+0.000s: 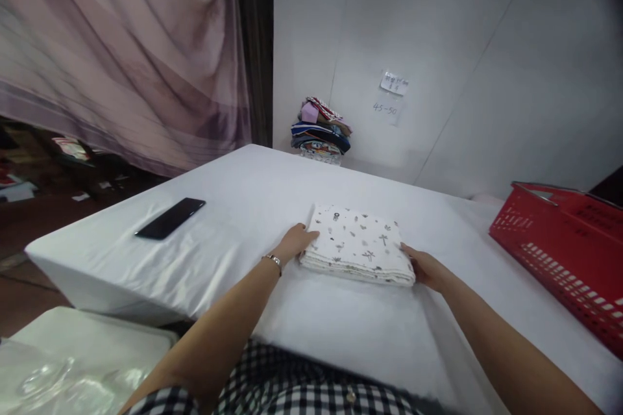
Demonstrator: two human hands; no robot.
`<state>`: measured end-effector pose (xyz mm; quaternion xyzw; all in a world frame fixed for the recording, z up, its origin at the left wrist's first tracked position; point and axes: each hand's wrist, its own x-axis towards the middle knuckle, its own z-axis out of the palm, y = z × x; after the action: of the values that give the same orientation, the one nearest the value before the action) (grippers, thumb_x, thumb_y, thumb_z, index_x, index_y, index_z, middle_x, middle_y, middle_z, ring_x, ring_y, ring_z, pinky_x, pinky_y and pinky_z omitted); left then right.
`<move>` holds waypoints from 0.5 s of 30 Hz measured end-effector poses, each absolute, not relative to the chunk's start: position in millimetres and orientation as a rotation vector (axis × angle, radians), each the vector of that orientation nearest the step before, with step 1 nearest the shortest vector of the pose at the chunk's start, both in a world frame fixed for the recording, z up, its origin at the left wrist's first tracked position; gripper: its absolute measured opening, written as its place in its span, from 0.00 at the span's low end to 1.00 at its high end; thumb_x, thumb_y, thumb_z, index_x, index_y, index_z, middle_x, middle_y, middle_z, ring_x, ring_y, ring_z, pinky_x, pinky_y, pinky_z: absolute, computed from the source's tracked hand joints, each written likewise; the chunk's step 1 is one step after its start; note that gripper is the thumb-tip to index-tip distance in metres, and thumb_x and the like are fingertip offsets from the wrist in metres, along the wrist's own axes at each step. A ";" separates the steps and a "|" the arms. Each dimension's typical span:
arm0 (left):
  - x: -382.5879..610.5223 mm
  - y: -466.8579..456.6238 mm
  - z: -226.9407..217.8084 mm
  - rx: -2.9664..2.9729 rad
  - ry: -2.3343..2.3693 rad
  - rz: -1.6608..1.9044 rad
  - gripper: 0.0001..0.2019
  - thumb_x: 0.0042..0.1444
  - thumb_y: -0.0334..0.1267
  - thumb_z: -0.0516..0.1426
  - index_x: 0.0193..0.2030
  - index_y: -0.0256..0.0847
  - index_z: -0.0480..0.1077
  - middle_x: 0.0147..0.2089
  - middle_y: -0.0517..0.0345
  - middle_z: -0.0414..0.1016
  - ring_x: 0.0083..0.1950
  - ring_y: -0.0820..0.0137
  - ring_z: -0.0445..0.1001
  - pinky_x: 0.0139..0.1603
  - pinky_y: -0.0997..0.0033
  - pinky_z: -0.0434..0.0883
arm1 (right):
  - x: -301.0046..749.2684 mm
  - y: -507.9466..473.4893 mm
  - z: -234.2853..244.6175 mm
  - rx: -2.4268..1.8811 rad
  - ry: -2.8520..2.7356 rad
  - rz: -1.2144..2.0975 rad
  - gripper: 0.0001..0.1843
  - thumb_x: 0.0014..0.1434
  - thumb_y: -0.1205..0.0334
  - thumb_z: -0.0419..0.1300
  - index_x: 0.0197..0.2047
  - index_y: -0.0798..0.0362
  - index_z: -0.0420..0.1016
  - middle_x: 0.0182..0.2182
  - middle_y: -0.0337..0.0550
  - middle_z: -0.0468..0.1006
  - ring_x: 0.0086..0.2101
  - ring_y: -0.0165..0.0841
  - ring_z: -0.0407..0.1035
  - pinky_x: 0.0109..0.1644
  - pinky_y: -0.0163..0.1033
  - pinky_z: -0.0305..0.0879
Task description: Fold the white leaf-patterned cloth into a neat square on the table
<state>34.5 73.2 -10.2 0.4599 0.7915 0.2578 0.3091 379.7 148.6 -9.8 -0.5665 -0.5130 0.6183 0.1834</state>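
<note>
A folded white cloth (pixel 357 243) printed with small grey palm trees and animals lies flat on the white-covered table (pixel 233 181) in front of me. Several layers show along its near edge. My left hand (pixel 296 241) grips its left edge, thumb on top and the other fingers partly hidden beside and under it. At the right edge, my right hand (pixel 424 267) holds the cloth's side, with some fingertips out of sight behind the fold. A metal bracelet (pixel 273 262) is on my left wrist.
A black phone (pixel 170 218) lies on the table at left. On the right stands a red plastic basket (pixel 559 239). Folded fabrics (pixel 321 129) are stacked against the back wall, near paper labels (pixel 393 84). Clear plastic bags (pixel 73 382) lie at lower left; a pink curtain (pixel 146 45) hangs behind.
</note>
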 end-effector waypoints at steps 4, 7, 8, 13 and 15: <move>29.9 76.4 -13.4 1.192 2.037 0.688 0.24 0.45 0.54 0.54 0.43 0.37 0.67 0.48 0.46 0.74 0.45 0.61 0.73 0.39 0.71 0.67 | 365.6 150.4 -4.7 -1.552 -1.589 1.694 0.28 0.56 0.40 0.46 0.39 0.54 0.76 0.38 0.50 0.79 0.40 0.39 0.73 0.41 0.44 0.69; 28.2 77.1 -17.5 1.233 2.044 0.674 0.21 0.45 0.53 0.55 0.40 0.39 0.68 0.44 0.48 0.76 0.43 0.61 0.74 0.37 0.70 0.66 | 358.7 151.6 -5.5 -1.526 -1.644 1.631 0.31 0.56 0.38 0.44 0.40 0.53 0.77 0.36 0.50 0.79 0.39 0.40 0.73 0.42 0.45 0.68; 27.9 77.2 -18.6 1.251 2.051 0.661 0.21 0.45 0.53 0.55 0.39 0.39 0.69 0.43 0.48 0.76 0.42 0.60 0.74 0.37 0.70 0.66 | 357.8 152.0 -6.5 -1.526 -1.665 1.614 0.31 0.57 0.38 0.43 0.40 0.53 0.77 0.35 0.50 0.80 0.39 0.40 0.74 0.42 0.45 0.68; 27.5 77.8 -21.5 1.318 2.023 0.641 0.20 0.45 0.53 0.55 0.37 0.39 0.71 0.41 0.49 0.77 0.40 0.61 0.74 0.35 0.70 0.66 | 360.4 150.3 -8.2 -1.493 -1.578 1.685 0.29 0.55 0.40 0.47 0.40 0.55 0.77 0.34 0.52 0.80 0.39 0.42 0.74 0.42 0.45 0.69; 28.5 76.6 -21.6 1.328 2.022 0.642 0.19 0.45 0.52 0.55 0.37 0.39 0.71 0.40 0.50 0.77 0.40 0.61 0.74 0.34 0.71 0.66 | 361.6 147.5 -5.4 -1.487 -1.426 1.837 0.28 0.53 0.42 0.52 0.42 0.57 0.75 0.36 0.54 0.79 0.40 0.43 0.74 0.43 0.46 0.69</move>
<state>28.5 76.6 -21.6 0.5039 0.7669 0.2436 0.3141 361.6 147.5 -5.4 -0.5289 -0.5073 0.6535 0.1893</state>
